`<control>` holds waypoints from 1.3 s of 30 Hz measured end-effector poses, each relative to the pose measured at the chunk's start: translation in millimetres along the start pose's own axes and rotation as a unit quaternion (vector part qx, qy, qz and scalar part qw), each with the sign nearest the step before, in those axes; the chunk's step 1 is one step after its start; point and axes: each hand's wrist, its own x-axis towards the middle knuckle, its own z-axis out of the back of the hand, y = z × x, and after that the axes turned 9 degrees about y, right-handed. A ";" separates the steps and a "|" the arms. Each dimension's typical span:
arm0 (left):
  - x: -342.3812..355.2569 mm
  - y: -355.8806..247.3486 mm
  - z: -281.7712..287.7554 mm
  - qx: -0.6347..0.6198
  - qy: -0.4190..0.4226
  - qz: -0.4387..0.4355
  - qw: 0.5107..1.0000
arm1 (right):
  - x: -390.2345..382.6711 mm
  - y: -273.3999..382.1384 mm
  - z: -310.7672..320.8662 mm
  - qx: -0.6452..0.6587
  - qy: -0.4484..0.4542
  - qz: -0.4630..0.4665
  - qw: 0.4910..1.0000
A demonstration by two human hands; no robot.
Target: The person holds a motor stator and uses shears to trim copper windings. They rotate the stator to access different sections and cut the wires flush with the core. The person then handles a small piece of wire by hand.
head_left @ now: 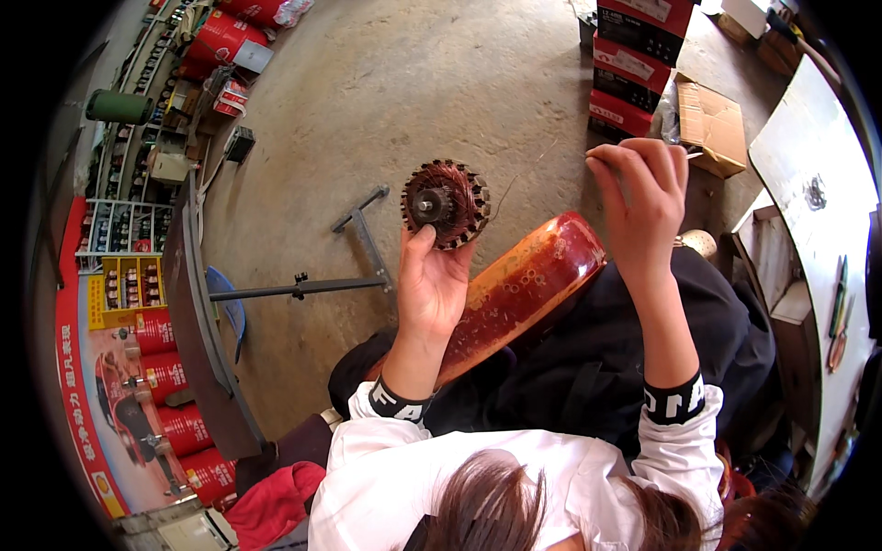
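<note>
My left hand (436, 289) is closed around the lower side of a motor armature (470, 204), a round slotted core with copper windings, with the thumb beside its shaft end. From the armature's right side a thin wire (519, 176) rises in a loose curve toward my right hand (650, 188). That hand is raised to the right, its thumb and index fingertips pinched together on the wire; the last stretch near the fingers is too fine to follow. Below the armature a long, worn red-brown slab (533, 275) with orange edges slants across my lap.
On the left stand a dark-edged table (207, 331), shelves of bottles (133, 220) and red drums (179, 427). A metal stand (340, 286) rests on the floor. Stacked red-black boxes (634, 69) and a cardboard box (712, 124) stand far right, near a white worktop (818, 138) with tools.
</note>
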 end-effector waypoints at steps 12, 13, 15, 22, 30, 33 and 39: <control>2.2 -7.3 2.3 0.094 -0.013 -0.083 0.992 | -7.7 58.1 -28.8 0.081 0.167 0.125 0.975; 2.6 -7.0 0.2 0.092 -0.013 -0.085 0.992 | -6.6 62.8 -32.2 0.083 0.183 0.131 0.971; 3.4 -5.7 -4.7 0.086 -0.012 -0.087 0.992 | -5.6 64.8 -35.8 0.077 0.213 0.149 0.963; 0.5 -7.6 -7.2 0.103 -0.018 -0.084 0.991 | -15.2 56.6 -28.2 0.084 0.209 0.143 0.964; 1.9 -4.5 -7.2 0.074 -0.022 -0.077 0.994 | -38.2 52.4 -37.0 0.113 0.232 0.087 0.962; -0.8 -7.2 -7.7 0.074 -0.033 -0.067 0.994 | -32.1 49.1 -38.1 0.072 0.221 0.039 0.972; 1.1 -6.6 -3.9 0.078 -0.018 -0.054 0.995 | -15.1 18.4 -36.2 -0.018 0.179 -0.015 0.984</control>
